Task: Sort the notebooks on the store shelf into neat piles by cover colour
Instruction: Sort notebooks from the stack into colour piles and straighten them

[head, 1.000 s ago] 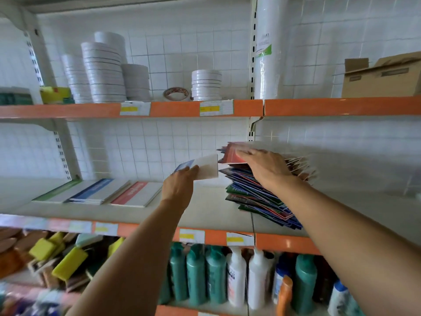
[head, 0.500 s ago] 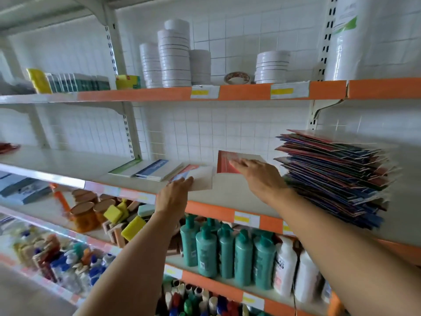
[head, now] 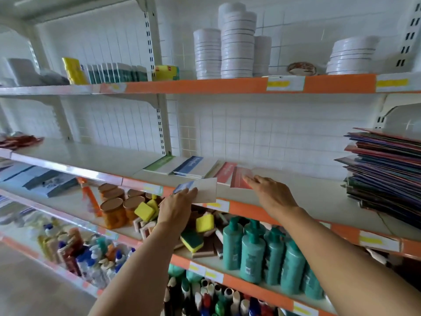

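Notebooks sorted: green pile (head: pixel 159 164), blue pile (head: pixel 193 166) and red pile (head: pixel 225 172) are lying side by side on the shelf (head: pixel 307 197).
Left hand (head: pixel 176 205): gripping a blue-striped notebook (head: pixel 198 191) overhanging the shelf's front edge.
Right hand (head: pixel 268 193): fingers stretching flat, pressing a red notebook (head: pixel 239 180) beside the red pile.
Unsorted stack (head: pixel 385 169): sitting far right, bare shelf between.

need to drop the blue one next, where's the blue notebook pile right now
In the head view, the blue pile lies mid-shelf, between the green pile on its left and the red pile on its right.
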A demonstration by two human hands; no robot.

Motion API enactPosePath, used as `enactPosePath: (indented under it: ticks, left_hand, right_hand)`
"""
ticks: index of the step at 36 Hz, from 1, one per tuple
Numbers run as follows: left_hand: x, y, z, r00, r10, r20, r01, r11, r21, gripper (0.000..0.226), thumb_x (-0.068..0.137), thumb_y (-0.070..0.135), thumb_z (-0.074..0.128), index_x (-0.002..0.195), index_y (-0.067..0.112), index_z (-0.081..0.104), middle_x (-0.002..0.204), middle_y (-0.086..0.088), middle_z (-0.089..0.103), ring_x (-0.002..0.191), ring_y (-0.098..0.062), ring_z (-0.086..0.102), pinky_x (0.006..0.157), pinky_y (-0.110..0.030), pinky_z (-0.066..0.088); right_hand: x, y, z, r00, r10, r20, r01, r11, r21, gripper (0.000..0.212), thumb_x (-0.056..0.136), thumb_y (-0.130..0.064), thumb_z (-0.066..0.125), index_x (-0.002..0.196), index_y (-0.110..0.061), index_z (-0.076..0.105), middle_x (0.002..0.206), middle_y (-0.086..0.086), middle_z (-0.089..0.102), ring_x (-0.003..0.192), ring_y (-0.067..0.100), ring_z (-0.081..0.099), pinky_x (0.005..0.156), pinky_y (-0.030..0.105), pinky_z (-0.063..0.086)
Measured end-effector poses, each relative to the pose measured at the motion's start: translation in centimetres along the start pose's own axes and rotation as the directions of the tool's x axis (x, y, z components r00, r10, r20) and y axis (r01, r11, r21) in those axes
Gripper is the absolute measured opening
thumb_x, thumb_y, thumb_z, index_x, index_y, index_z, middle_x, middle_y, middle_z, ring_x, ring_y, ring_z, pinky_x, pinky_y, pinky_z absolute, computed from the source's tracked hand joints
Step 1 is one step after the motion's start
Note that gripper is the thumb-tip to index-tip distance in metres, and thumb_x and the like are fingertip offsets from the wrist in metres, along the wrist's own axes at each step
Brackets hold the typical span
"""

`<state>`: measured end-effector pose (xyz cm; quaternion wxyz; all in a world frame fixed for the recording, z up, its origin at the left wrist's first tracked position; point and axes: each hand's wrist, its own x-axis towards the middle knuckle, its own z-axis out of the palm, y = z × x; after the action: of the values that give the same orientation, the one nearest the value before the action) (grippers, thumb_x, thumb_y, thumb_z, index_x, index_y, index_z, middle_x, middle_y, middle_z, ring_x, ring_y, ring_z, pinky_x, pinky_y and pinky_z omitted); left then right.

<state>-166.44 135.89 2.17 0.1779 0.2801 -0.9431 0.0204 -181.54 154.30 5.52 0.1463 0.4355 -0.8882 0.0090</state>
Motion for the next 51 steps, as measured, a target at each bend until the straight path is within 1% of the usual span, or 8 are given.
enactPosePath:
  ticks: [5,12,28,31,37,45,47,51]
  left_hand:
    - [1.6,-2.4,1.3,1.000,0.007,0.003,-0.007,1.000,-0.030,0.055,0.093,0.005,0.037,0.142,0.030,0.037,0.131,0.000,0.052,0.109,-0.029,0.059,0.082,-0.039,0.050]
    - [5.9,-4.1,3.4,1.000,0.004,0.021,-0.004,1.000,-0.006,0.057,0.094,0.005,0.041,0.146,0.030,0.032,0.142,0.000,0.046,0.118,-0.026,0.055,0.088,-0.039,0.049]
    - [15.4,-5.9,6.9,1.000,-0.002,0.025,0.004,0.997,-0.078,0.059,0.096,0.005,0.036,0.147,0.033,0.033,0.151,0.004,0.036,0.129,-0.025,0.046,0.093,-0.037,0.044]
    - [17.0,-6.6,8.0,0.999,0.017,0.037,-0.013,0.996,-0.086,0.057,0.096,0.007,0.035,0.146,0.035,0.032,0.152,0.006,0.035,0.129,-0.024,0.046,0.094,-0.035,0.043]
    - [20.5,-8.6,10.5,0.993,0.117,-0.001,-0.115,0.979,-0.168,0.053,0.093,0.003,0.040,0.140,0.027,0.047,0.139,-0.003,0.051,0.122,-0.028,0.053,0.092,-0.039,0.046]
    - [24.4,-11.1,12.8,0.966,0.255,0.028,-0.248,0.956,-0.159,0.051,0.096,0.005,0.036,0.142,0.026,0.043,0.143,0.002,0.046,0.125,-0.025,0.050,0.095,-0.037,0.046]
    - [24.9,-11.6,13.3,0.957,0.284,0.050,-0.274,0.949,-0.154,0.051,0.097,0.006,0.034,0.143,0.027,0.040,0.145,0.003,0.044,0.127,-0.024,0.048,0.097,-0.037,0.045]
    - [25.6,-12.5,13.8,0.940,0.323,0.104,-0.306,0.940,-0.153,0.050,0.100,0.010,0.032,0.146,0.028,0.033,0.149,0.004,0.038,0.131,-0.022,0.043,0.099,-0.036,0.041]
  right_hand:
    - [2.0,-1.6,0.8,0.999,0.000,0.034,0.001,1.000,-0.018,0.074,0.091,0.007,0.034,0.153,-0.028,0.012,0.154,0.005,0.028,0.133,0.026,0.039,0.101,0.035,0.041]
    - [6.0,-1.9,2.9,0.998,0.015,0.061,-0.015,1.000,-0.006,0.069,0.095,0.003,0.035,0.153,-0.028,0.012,0.155,0.005,0.026,0.135,0.025,0.036,0.105,0.036,0.038]
    - [15.6,-0.1,8.4,0.997,0.017,0.071,-0.015,0.999,-0.030,0.063,0.094,0.000,0.032,0.151,-0.026,0.020,0.143,0.005,0.041,0.125,0.026,0.047,0.091,0.034,0.044]
    - [16.6,-0.3,9.4,0.995,0.027,0.099,-0.025,0.999,-0.020,0.062,0.094,-0.001,0.036,0.149,-0.026,0.023,0.143,0.005,0.041,0.125,0.027,0.047,0.093,0.035,0.044]
    - [18.7,-0.9,11.0,0.989,0.065,0.130,-0.067,0.998,0.012,0.066,0.093,0.004,0.035,0.150,-0.028,0.023,0.148,0.005,0.037,0.130,0.027,0.043,0.098,0.036,0.044]
    - [20.3,-2.2,12.2,0.954,0.104,0.281,-0.126,0.990,0.059,0.069,0.094,0.006,0.033,0.151,-0.028,0.018,0.153,-0.001,0.030,0.133,0.024,0.038,0.099,0.035,0.040]
    - [20.4,-2.6,12.4,0.941,0.125,0.316,-0.154,0.986,0.070,0.065,0.095,0.000,0.037,0.151,-0.027,0.018,0.155,-0.003,0.027,0.135,0.023,0.035,0.099,0.037,0.041]
    - [20.7,-3.1,12.7,0.930,0.140,0.339,-0.168,0.984,0.055,0.057,0.098,-0.029,0.045,0.150,-0.024,0.021,0.153,-0.001,0.029,0.135,0.024,0.034,0.102,0.040,0.041]
